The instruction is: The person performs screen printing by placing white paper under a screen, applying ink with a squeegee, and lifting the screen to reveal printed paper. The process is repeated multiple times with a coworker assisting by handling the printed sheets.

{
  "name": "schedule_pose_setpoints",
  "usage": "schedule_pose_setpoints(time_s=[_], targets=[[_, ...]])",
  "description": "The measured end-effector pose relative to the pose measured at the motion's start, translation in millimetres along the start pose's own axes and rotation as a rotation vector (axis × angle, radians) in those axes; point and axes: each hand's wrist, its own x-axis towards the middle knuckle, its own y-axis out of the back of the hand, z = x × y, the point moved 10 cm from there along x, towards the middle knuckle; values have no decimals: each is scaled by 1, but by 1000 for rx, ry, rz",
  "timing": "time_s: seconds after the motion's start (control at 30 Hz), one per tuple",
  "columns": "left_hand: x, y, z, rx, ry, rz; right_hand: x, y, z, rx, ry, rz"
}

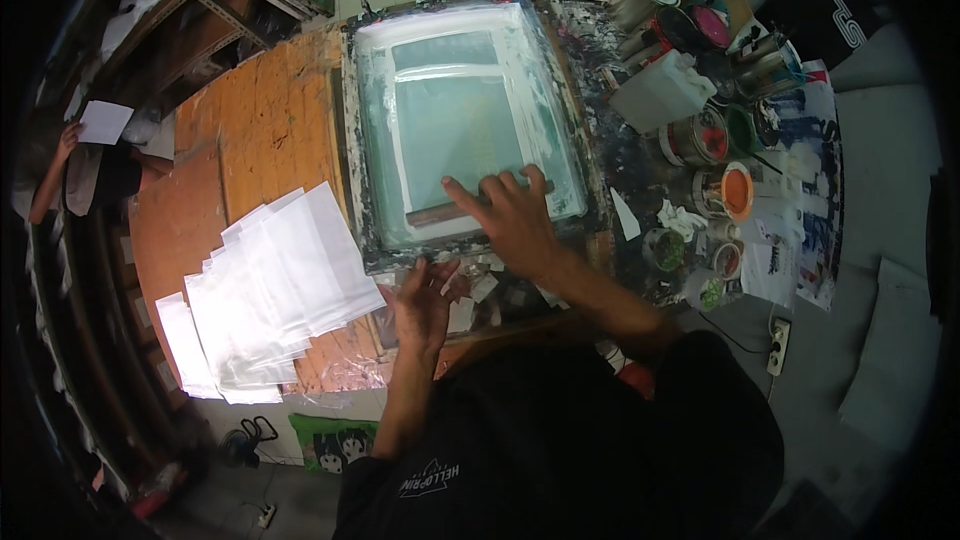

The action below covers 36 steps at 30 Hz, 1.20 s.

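A screen-printing frame [352,155] lies on the bench in front of me, its green mesh bordered by whitish tape. My right hand [515,220] reaches over the near end of the mesh, with its fingers hooked over a brown, bar-shaped squeegee [440,213] and the thumb stretched to the left. Part of the squeegee is hidden under that hand. Just off the near edge of the frame is my left hand [425,305], palm partly turned up, fingers loosely bent and apart, nothing visible in it. Left of it, white paper sheets [285,280] lie fanned in an overlapping pile.
Paint cans, including an orange one [737,190], and a white jug [662,90] crowd the right side. A wooden board [270,100] extends left of the frame. At far left another person's hand [68,143] holds a white sheet [105,122] near shelves.
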Motion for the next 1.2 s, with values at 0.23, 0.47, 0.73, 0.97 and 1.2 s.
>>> schedule_pose_setpoints(time_s=[0.23, 0.47, 0.73, 0.97, 1.2], targets=[[-13, -94, 87, 91, -289, -415, 88, 142, -12, -19, 8, 196], [173, -142, 179, 914, -796, 51, 196, 183, 48, 6, -2, 41], [197, -121, 129, 1373, -1144, -39, 234, 221, 71, 458, -292, -335], [116, 53, 317, 1275, -863, 551, 248, 222, 59, 85, -21, 113], [-4, 80, 118, 2388, -1177, 391, 237, 231, 46, 96, -73, 159]])
